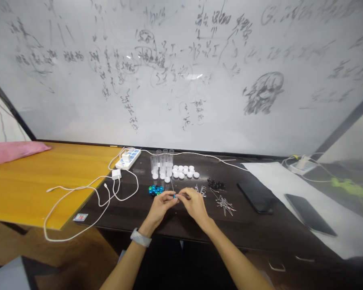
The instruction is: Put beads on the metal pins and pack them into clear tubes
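1. Whiteboard (181,72), covered in dark marker scrawl and a sketch, rises behind a dark surface (133,219); a yellow wooden tabletop (48,181) adjoins on the left, with a pink plastic bag (15,152) on it.
2. Clear plastic tubes (161,161), roughly nine or ten, stand upright in a cluster and appear empty. White caps (181,171), well over a dozen, lie in front of them, off the tubes.
3. Left hand (161,207), wearing a grey wristband (140,237), pinches a small blue bead (174,195) between its fingers (168,197), above the surface.
4. Right hand (195,204) meets it there, its fingers (183,195) clenched on a thin item (185,195) too small to identify.
5. Blue-green beads (155,190) sit in one heap near the left hand; black beads (215,184) form another beyond the right hand.
6. Two loose piles of metal pins (225,206) lie to the right of the hands.
7. Two black phones (256,197) lie further right, one on a white paper sheet (290,189). A white power strip (127,158) and a charger (116,174) sit at the back left, with a white cable (78,209) trailing beside them.
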### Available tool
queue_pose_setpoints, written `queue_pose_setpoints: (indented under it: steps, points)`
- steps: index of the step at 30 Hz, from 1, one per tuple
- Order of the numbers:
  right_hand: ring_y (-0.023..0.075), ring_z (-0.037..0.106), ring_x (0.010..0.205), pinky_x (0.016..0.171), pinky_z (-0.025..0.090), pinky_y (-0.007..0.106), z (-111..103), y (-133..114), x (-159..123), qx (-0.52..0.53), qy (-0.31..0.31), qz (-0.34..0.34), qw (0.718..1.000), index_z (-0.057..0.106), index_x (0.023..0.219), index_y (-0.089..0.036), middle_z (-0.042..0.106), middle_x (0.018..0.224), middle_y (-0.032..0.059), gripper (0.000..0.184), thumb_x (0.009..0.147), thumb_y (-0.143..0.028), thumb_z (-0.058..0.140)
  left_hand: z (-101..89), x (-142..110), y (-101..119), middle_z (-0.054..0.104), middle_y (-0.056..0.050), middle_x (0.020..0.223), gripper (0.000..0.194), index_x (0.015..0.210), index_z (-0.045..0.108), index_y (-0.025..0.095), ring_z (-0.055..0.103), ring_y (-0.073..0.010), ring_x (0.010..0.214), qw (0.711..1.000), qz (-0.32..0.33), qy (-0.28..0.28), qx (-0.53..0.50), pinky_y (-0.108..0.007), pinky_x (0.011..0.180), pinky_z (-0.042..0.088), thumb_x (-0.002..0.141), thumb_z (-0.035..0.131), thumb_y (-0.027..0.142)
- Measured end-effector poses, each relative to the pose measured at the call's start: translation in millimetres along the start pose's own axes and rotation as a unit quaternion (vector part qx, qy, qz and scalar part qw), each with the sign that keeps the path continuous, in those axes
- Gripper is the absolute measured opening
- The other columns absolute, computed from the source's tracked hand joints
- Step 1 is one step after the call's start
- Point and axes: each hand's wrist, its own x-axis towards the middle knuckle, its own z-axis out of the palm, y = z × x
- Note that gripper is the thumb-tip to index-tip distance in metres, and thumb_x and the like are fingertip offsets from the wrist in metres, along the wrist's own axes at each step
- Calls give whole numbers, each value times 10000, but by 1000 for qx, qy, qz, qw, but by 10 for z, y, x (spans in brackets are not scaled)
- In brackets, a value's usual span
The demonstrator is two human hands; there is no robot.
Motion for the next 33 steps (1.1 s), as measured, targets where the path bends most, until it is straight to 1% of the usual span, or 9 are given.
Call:
queue_pose_setpoints:
  steps: [3,6,9,14,17,21,25,29,33]
  points:
    - [219,610,873,768,497,324,-153,-44,14,-144,-36,-93,985,687,876,-228,645,914,67,175,969,-278,549,3,0,-5,726,-33,769,371,981,725,172,720,-224,826,1000,3,-3,12,-336,829,525,658,872,283]
    - [217,560,873,765,465,326,-252,-116,22,-233,-98,-148,956,675,951,-213,615,922,72,198,993,-209,481,4,3,-14,718,-27,765,357,972,728,176,711,-208,809,1000,7,2,26,-316,801,526,661,868,282]
    - [229,529,875,752,422,340,-280,-191,25,-313,-118,-173,926,654,942,-195,603,899,77,183,989,-197,477,3,5,-23,708,-25,758,348,962,740,176,687,-185,767,999,15,10,50,-292,756,524,659,866,293]
    - [238,505,853,730,364,349,-222,-217,25,-410,-112,-185,886,613,835,-180,581,834,80,194,983,-203,490,4,8,-42,699,-24,743,349,950,749,173,674,-178,752,996,26,17,80,-279,740,521,656,864,319]
    - [232,501,835,717,345,339,-169,-187,10,-434,-112,-176,876,588,845,-182,579,838,69,156,979,-197,510,5,15,-52,696,-18,752,351,950,742,169,675,-173,751,996,24,21,86,-279,752,523,656,862,319]
    - [214,501,804,703,335,325,-128,-171,-16,-431,-109,-158,882,573,913,-183,580,816,45,101,988,-174,506,7,21,-60,697,-13,753,352,958,734,166,675,-164,737,994,29,25,99,-274,751,524,663,856,315]
    - [226,497,832,700,329,335,-140,-209,-7,-447,-127,-169,869,569,868,-186,586,846,58,103,966,-187,541,7,17,-66,707,-18,766,345,956,734,165,681,-169,742,994,26,19,102,-281,759,530,669,852,316]
    - [236,488,869,706,329,343,-174,-237,24,-461,-143,-182,857,583,896,-186,583,891,58,41,937,-194,589,2,17,-77,710,-22,768,350,964,733,164,681,-171,747,995,25,17,100,-282,762,532,671,852,316]
    - [233,474,868,706,319,345,-190,-230,34,-466,-141,-184,854,590,896,-190,569,904,54,59,947,-219,586,0,19,-73,708,-20,754,352,965,734,162,676,-170,739,994,28,21,101,-281,757,531,671,851,317]
